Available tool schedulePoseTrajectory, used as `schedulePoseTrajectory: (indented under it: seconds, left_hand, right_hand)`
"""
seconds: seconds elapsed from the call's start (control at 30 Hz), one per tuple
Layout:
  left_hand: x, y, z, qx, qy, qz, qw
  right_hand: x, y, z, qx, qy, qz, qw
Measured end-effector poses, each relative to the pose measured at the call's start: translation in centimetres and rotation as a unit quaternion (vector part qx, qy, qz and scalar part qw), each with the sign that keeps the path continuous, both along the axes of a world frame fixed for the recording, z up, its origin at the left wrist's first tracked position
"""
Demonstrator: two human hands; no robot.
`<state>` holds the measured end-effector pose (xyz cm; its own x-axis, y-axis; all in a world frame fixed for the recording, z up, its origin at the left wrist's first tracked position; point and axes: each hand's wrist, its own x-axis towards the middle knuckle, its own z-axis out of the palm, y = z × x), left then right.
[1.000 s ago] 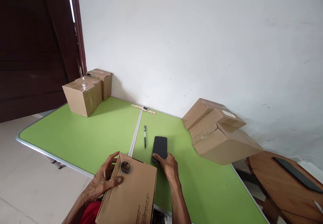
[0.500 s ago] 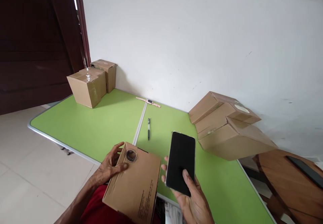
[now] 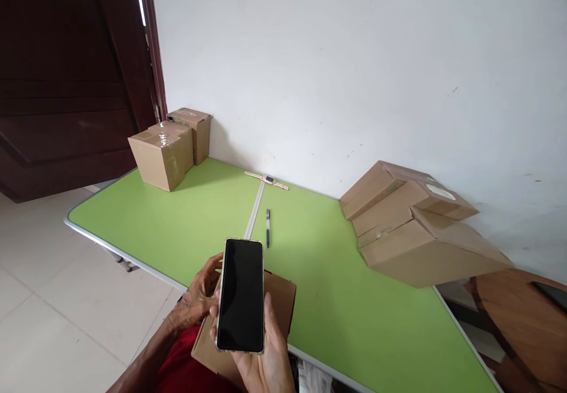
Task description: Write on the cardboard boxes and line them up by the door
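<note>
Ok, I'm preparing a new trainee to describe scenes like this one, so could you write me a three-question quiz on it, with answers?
1. Multiple choice: in which hand is the phone? A) left; B) right; C) neither.
2. True or false: the watch by the wall has its strap fastened in a loop.
3. Fill in the blank: the pen lies on a tabletop coloured ____.

Key:
1. B: the right hand holds it.
2. False: the watch lies with its strap spread out.
3. Green.
</note>
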<state>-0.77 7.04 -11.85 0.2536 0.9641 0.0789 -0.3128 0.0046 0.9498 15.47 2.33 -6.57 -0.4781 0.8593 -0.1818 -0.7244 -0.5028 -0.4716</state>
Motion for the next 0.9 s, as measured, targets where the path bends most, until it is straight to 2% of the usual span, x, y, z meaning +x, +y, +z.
schedulePoseTrajectory:
  seconds: [0.53,0.67,0.77,0.83,0.9]
  left_hand:
    - [-0.2,0.1,-2.2,0.008,-0.028,0.004,1.0]
    - [-0.5,-0.2,-1.9,-0.029,0.006,0.001,1.0]
    - [-0.7,-0.4,-0.9,-0.056,0.019,-0.009,0.998]
    - [-0.7,-0.5,-0.5,-0.064,0.026,-0.01,0.998]
    - [-0.7,-0.5,-0.3,-0.066,0.033,-0.006,0.997]
  right_hand:
    - [-0.3,0.2,-0.1,-0.086,-0.035,-0.046,0.995]
    - [2.6,1.6,2.0,-0.093,-0.087,-0.096,0.987]
    - [6.3,4.5,3.6,-0.047,-0.151,-0.147,0.977]
    - [8.8,7.2,3.5,-0.012,-0.221,-0.195,0.955]
    - [11.1,10.0,2.0,-0.008,-0.308,-0.246,0.919]
